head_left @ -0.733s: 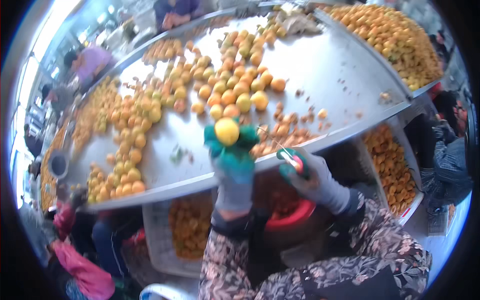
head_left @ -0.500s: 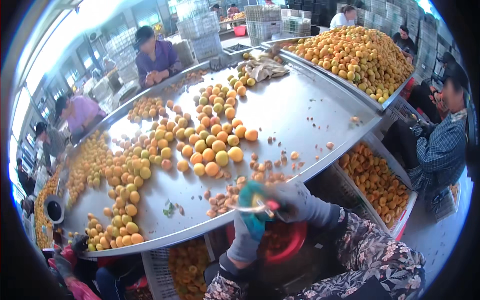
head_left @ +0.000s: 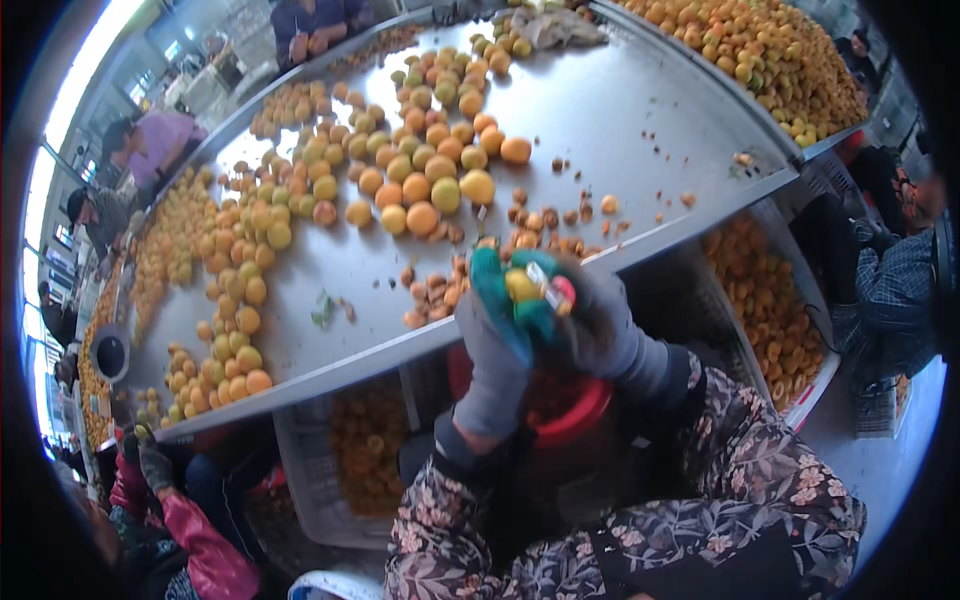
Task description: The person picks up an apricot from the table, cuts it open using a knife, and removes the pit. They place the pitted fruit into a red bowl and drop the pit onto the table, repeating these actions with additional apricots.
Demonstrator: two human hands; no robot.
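My left hand (head_left: 492, 318), in a grey glove with green fingers, is closed around a yellow-green apricot (head_left: 522, 285). Close against it, my right hand (head_left: 603, 318), gloved in the same grey, grips a small metal tool with a pink end (head_left: 556, 292). The tool's tip lies at the fruit; whether it has cut in cannot be made out. Both hands are over the near edge of a metal table (head_left: 640, 170). Just beyond them lies a scatter of brown apricot pits (head_left: 438, 290), and whole apricots (head_left: 440, 185) spread across the table behind.
A red tub (head_left: 575, 412) stands below my hands. Crates of halved apricots flank me, one at left (head_left: 368, 450), one at right (head_left: 765, 300). A large apricot heap (head_left: 750, 60) fills the far right tray. A crumpled cloth (head_left: 555, 28) lies far off. Co-workers sit around.
The view has tipped downward, so the table sits higher in the picture. My hands, blurred before, now show the apricot and tool more clearly, still together at the table's edge.
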